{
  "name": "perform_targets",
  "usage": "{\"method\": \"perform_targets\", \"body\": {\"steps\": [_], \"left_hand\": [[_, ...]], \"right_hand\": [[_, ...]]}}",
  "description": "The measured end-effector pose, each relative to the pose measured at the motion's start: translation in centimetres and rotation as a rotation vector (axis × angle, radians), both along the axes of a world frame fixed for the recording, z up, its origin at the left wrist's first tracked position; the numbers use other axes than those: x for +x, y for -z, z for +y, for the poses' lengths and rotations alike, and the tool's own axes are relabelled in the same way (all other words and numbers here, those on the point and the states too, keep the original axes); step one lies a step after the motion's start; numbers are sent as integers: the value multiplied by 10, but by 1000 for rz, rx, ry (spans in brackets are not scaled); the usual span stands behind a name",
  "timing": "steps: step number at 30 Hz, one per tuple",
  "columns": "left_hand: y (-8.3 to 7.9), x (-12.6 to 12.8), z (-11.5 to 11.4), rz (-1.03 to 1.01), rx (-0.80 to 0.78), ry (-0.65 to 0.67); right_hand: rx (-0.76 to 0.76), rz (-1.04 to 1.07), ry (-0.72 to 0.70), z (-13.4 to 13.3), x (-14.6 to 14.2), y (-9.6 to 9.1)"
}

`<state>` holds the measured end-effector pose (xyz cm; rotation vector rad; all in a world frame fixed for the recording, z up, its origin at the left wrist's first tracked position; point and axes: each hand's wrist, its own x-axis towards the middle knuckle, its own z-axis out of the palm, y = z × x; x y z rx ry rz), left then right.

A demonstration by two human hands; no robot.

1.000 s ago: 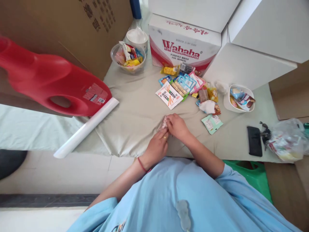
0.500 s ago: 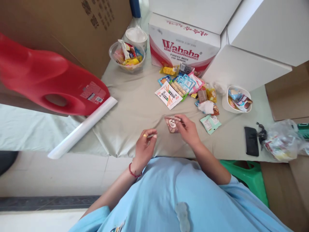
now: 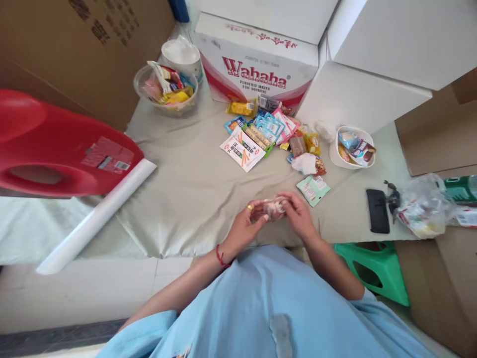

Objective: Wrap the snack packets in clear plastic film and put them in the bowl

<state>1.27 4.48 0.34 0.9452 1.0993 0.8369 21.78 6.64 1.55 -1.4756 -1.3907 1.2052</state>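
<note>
A small brown-and-clear snack packet (image 3: 274, 209) is held above the table's front edge, its print smeared by motion. My left hand (image 3: 249, 222), with a ring and a red bracelet, has its fingers closed on the packet's left end. On the opposite end, my right hand (image 3: 297, 213) pinches it, fingers curled. Just beyond my right hand lies a pale green packet (image 3: 313, 190). Farther back is a pile of snacks, with a white packet of stick snacks (image 3: 243, 148) at its front left and a brown packet (image 3: 298, 146) on its right.
A clear bowl of snacks (image 3: 140, 88) stands back left, a white tub (image 3: 339, 154) at right. A Wahaha carton (image 3: 257, 69) stands behind the pile. Left are a red jug (image 3: 70, 149) and a white roll (image 3: 99, 216). A phone (image 3: 377, 211) lies right, near a plastic bag (image 3: 423, 209).
My left hand has moved right and taken hold of the packet, which only my right hand held before. The whole view has shifted, so the table things sit farther left.
</note>
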Motion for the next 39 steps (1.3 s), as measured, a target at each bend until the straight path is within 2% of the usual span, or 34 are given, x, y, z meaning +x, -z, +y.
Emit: {"method": "perform_targets", "body": {"steps": [2, 4, 6, 7, 8, 10, 13, 15, 17, 21, 23, 25, 28, 30, 32, 35, 37, 39], "left_hand": [[4, -1, 1, 24, -7, -42], [9, -7, 2, 73, -16, -92], [15, -17, 0, 129, -29, -123], [18, -21, -2, 152, -41, -137], [20, -25, -5, 168, -54, -149], [24, -29, -10, 174, -79, -169], [24, -28, -16, 173, -92, -180], [24, -26, -16, 180, -97, -176], [23, -25, -15, 190, -98, -168], [23, -27, -13, 198, -91, -139], [23, -27, -11, 204, -87, -123], [22, -27, -11, 216, -77, -108], [21, -27, -11, 231, -61, -98], [21, -28, -13, 228, -61, -99], [20, -30, -15, 218, -59, -95], [14, -31, -17, 218, -2, -55], [6, -30, -14, 225, 91, -19], [-4, -27, -9, 222, 217, -10]], "right_hand": [[157, -167, 196, 33, 47, -11], [325, -326, 477, 77, 103, -26], [471, -490, 652, 123, 156, -40], [474, -588, 701, 144, 176, -45], [438, -688, 719, 163, 191, -47], [302, -872, 652, 191, 205, -44], [117, -1013, 522, 208, 198, -29], [93, -1043, 502, 207, 190, -23], [156, -1058, 503, 199, 184, -25], [449, -995, 470, 173, 167, -38], [515, -931, 383, 157, 146, -37], [468, -899, 228, 141, 120, -26], [294, -909, 11, 122, 91, -5], [190, -843, 29, 112, 85, 4], [131, -615, 159, 100, 85, 6], [55, -59, 317, 76, 80, 3], [-40, 261, 310, 55, 66, 1], [-136, 442, 258, 35, 47, 0]]}}
